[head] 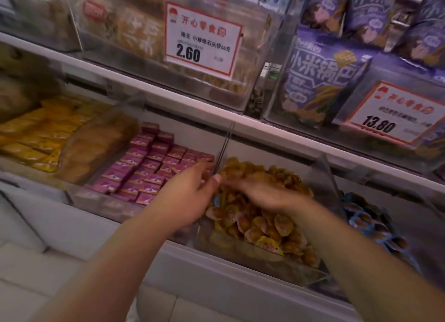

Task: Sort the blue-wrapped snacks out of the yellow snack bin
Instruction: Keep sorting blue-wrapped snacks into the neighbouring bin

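The clear bin (243, 245) on the lower shelf is heaped with yellow-wrapped snacks (265, 227). One blue-wrapped snack (217, 199) peeks out at the pile's left edge, just beside my left hand. My left hand (190, 196) hovers over the bin's left divider with thumb and fingers loosely spread, and nothing shows in it. My right hand (262, 191) lies palm down on top of the yellow pile, fingers reaching left toward my left thumb. Its fingertips are blurred and sunk among the wrappers, so what they hold is hidden.
To the right, a bin holds blue-wrapped snacks (370, 221). Left of the yellow bin sit pink boxed snacks (149, 170), then yellow packets (45, 129). The shelf above carries purple bags (320, 80) and price tags (202, 37). A shelf ledge (216, 280) runs in front.
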The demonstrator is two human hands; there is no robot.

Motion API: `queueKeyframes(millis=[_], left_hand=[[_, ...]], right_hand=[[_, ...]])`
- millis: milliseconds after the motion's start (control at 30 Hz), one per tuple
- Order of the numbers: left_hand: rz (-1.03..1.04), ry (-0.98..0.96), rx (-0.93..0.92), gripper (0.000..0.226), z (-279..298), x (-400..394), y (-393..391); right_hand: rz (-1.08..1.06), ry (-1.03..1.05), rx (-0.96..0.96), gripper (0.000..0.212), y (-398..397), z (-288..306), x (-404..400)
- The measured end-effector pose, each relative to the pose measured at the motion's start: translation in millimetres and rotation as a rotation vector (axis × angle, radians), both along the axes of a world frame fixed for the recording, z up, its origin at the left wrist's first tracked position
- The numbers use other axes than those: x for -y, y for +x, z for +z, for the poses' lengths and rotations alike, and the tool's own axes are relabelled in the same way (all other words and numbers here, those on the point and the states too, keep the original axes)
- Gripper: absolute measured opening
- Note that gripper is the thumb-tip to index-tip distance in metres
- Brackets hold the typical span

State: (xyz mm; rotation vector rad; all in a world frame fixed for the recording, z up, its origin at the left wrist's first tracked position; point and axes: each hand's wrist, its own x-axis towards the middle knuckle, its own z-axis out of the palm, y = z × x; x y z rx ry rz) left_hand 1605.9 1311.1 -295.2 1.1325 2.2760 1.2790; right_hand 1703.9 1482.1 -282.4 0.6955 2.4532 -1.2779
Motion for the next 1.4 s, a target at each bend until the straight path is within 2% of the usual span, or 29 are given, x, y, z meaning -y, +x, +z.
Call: queueKeyframes(millis=[33, 100, 133, 200, 300, 333, 400, 433, 500, 633, 700, 767, 833, 967, 1067, 1200, 1267, 1333, 1400], left_hand=[[-0.009, 0.002, -0.002, 0.043, -0.3, 1.9, 0.1], [-0.016, -0.001, -0.021, 0.042, -0.6, 3.6, 0.4], [-0.013, -0.004, -0.028, 0.042, -0.6, 3.4, 0.3], [-0.002, -0.011, -0.025, 0.041, -0.1, 1.3, -0.2], [0.015, -0.011, -0.013, 0.037, 0.6, -2.4, -0.6], [0.023, -0.010, -0.014, 0.035, 0.6, -3.3, -0.2], [0.039, -0.009, -0.022, 0.032, 0.8, -4.4, 0.8], [0.046, -0.008, -0.029, 0.032, 1.0, -4.8, 1.1], [0.051, -0.007, -0.047, 0.032, 1.5, -4.6, 2.2], [0.050, 0.000, -0.048, 0.034, 1.9, -2.7, 3.5], [0.041, 0.000, -0.048, 0.036, 1.1, -2.1, 2.5], [0.028, 0.000, -0.053, 0.035, 1.0, -1.5, 1.0], [0.017, 0.002, -0.042, 0.035, 1.1, -0.7, 0.3], [-0.006, 0.002, -0.031, 0.037, 3.6, 1.5, -0.1], [0.017, -0.001, -0.044, 0.038, 5.1, 3.5, -0.8], [0.080, 0.132, -0.304, 0.040, 8.2, 2.1, 3.1], [0.019, 0.176, -0.434, 0.046, 13.2, -1.5, 9.7], [-0.070, 0.119, -0.518, 0.057, 15.8, -7.6, 19.2], [-0.113, 0.076, -0.582, 0.061, 15.7, -15.3, 27.4]], right_hand=[[-0.106, 0.016, -0.051, 0.041, 2.0, 3.6, -16.5], [-0.300, -0.132, -0.101, 0.040, 11.3, 9.7, -46.0], [-0.342, -0.215, -0.120, 0.041, 16.5, 12.4, -56.4], [-0.334, -0.227, -0.133, 0.038, 24.2, 18.7, -63.2], [-0.236, 0.004, -0.205, 0.025, 17.8, 20.5, -40.8], [-0.142, 0.137, -0.250, 0.025, 13.8, 17.5, -27.2], [0.175, 0.363, -0.246, 0.028, 5.6, 1.5, 0.0], [0.322, 0.422, -0.205, 0.031, 2.2, -9.8, 11.2], [0.451, 0.516, -0.100, 0.037, -4.9, -31.5, 20.8], [0.410, 0.840, -0.003, 0.063, -11.4, -44.9, -2.7], [0.378, 0.872, 0.083, 0.077, -11.8, -44.1, -16.9], [0.362, 0.871, 0.110, 0.078, -14.3, -45.4, -22.9], [0.376, 0.871, 0.074, 0.070, -18.2, -47.6, -21.8], [0.386, 0.781, 0.038, 0.048, -20.5, -46.8, -13.4], [0.279, 0.603, -0.010, 0.025, -10.9, -38.3, -21.2], [-0.111, 0.404, -0.229, 0.027, 16.7, -3.6, -44.5], [-0.316, 0.168, -0.353, 0.031, 28.3, 12.2, -43.0], [-0.407, -0.129, -0.489, 0.032, 33.7, 23.6, -27.2], [-0.387, -0.226, -0.554, 0.028, 34.1, 29.8, -8.6]])
